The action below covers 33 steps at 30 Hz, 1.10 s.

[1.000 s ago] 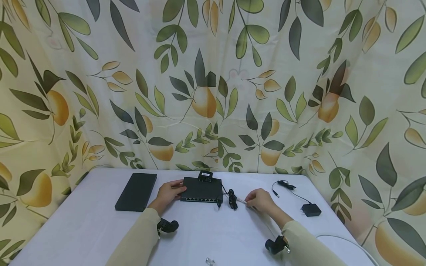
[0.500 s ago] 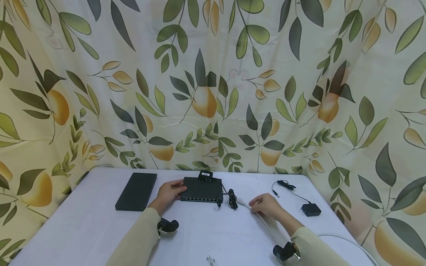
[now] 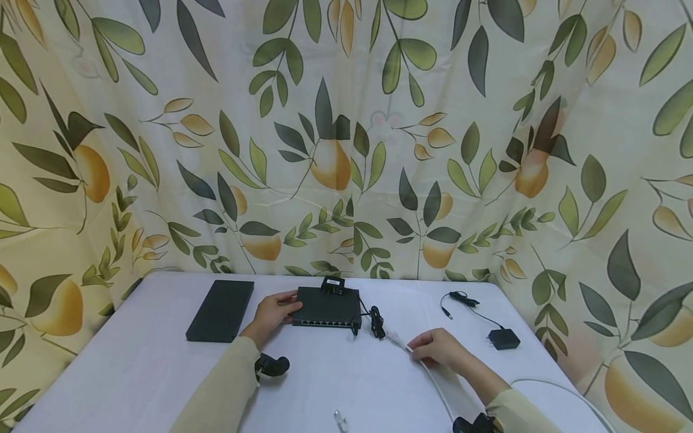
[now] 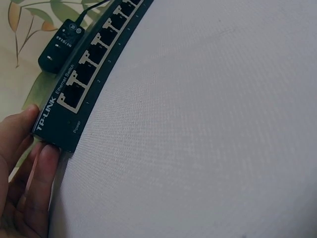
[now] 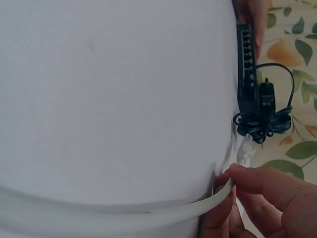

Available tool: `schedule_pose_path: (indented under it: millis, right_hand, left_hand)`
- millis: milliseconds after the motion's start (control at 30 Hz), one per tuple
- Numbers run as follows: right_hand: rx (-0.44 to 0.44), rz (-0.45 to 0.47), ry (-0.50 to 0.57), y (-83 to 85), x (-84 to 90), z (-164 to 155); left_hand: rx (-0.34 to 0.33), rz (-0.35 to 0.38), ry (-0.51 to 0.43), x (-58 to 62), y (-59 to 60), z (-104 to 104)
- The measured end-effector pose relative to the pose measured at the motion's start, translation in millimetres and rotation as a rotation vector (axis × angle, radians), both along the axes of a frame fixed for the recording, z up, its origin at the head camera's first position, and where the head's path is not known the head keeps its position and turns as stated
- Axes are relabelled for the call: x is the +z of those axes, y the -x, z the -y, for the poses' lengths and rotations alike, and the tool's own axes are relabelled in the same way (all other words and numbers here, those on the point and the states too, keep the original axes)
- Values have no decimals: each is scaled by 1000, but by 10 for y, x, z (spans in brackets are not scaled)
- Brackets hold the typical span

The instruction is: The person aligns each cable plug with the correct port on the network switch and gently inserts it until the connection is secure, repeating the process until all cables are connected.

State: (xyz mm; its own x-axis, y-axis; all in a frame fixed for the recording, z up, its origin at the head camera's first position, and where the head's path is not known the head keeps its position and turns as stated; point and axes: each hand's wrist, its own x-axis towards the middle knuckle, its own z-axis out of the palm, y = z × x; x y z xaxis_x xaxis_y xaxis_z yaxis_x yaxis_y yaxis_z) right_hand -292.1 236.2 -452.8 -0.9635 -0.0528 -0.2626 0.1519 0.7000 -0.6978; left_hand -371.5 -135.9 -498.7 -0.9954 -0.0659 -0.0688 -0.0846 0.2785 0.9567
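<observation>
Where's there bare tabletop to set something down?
One patch: white tabletop between the left sleeve and the white cable, nearer than the switch; a clear plug lies at its near end. Another: between the black box and the tabletop's left edge. Crowded: by the switch's right end, with coiled cord and the right hand pinching the cable.

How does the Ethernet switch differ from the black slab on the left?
The Ethernet switch shows a row of ports along its near edge; the black slab shows none. The switch's long side runs left to right, while the slab's runs roughly front to back. The left hand grips the switch; no hand touches the slab. Both are black and flat.
</observation>
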Motion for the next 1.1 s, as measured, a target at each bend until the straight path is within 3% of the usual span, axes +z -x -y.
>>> schedule_pose_path:
  millis: [267, 433, 600, 867, 1100]
  right_hand:
    - [-25, 11, 31, -126, -31, 22]
    - [53, 7, 112, -225, -8, 75]
    - [142, 89, 229, -282, 25, 145]
    - [178, 212, 417, -286, 15, 216]
    - [222, 288, 515, -276, 13, 250]
  left_hand:
    - [-13, 4, 4, 13, -15, 3]
    - [-14, 0, 10, 18, -19, 8]
    - [-11, 6, 0, 3, -8, 17]
    - [-15, 9, 4, -15, 3, 23]
    - [-10, 20, 2, -15, 14, 26]
